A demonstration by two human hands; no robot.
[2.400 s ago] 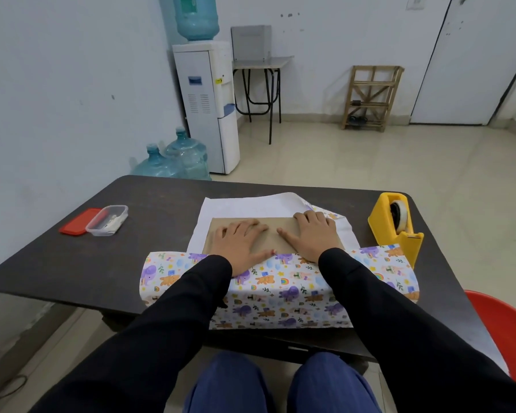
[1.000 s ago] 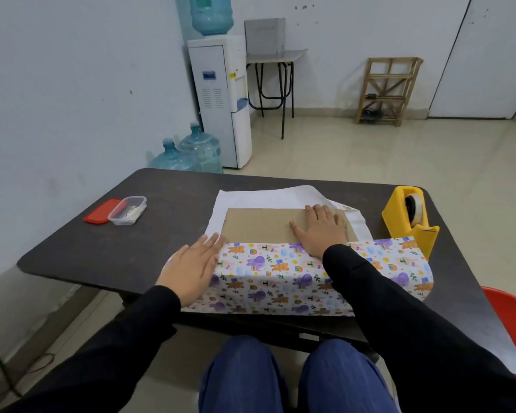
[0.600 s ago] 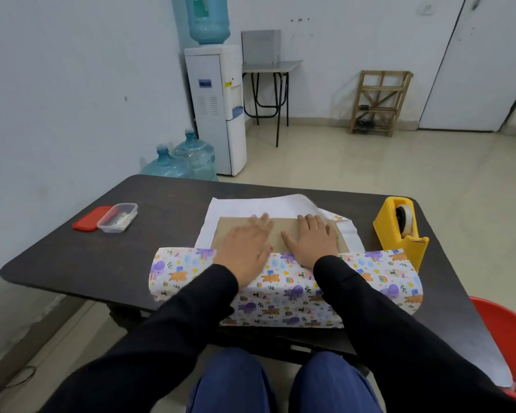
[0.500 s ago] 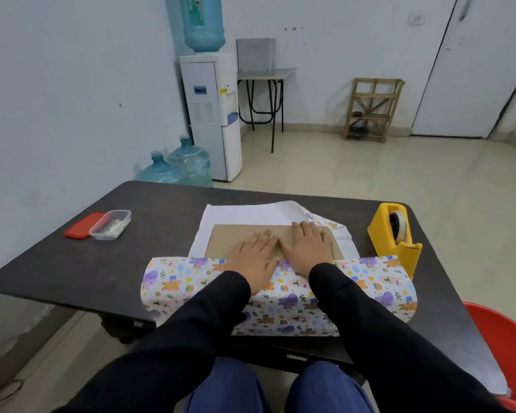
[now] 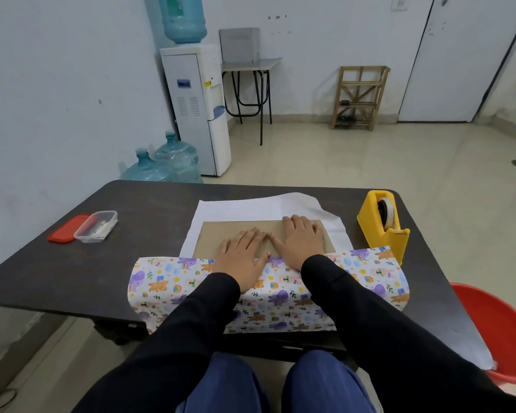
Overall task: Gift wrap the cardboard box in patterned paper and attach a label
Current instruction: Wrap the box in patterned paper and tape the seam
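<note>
Scanning from the left of the table (image 5: 57,272), we meet a red lid (image 5: 67,233) and a small clear tub (image 5: 96,226) touching it, both well apart from the work. Next comes the patterned paper (image 5: 173,281), whose near flap is folded up over the front of the cardboard box (image 5: 215,236) and onto its top, its ends sticking out past the box on either side. We see the left hand (image 5: 242,259) lying flat across the flap's edge, palm on the print and straight fingers on bare cardboard, gripping nothing. Just beside it, thumbs almost meeting, the right hand (image 5: 303,242) presses flat too, fingers straight and reaching a little farther across the box, likewise holding nothing. The box lies in the middle of the table with its long axis running left to right across us. What matters, we judge, is the far flap (image 5: 251,208). It lies white side up on the table beyond both sets of fingertips, straight ahead, so it must be drawn back toward us over the box. To the right stands the yellow tape dispenser (image 5: 376,225), nearer the right hand, which we think suits that hand for fetching tape while the left pins the fold.
</note>
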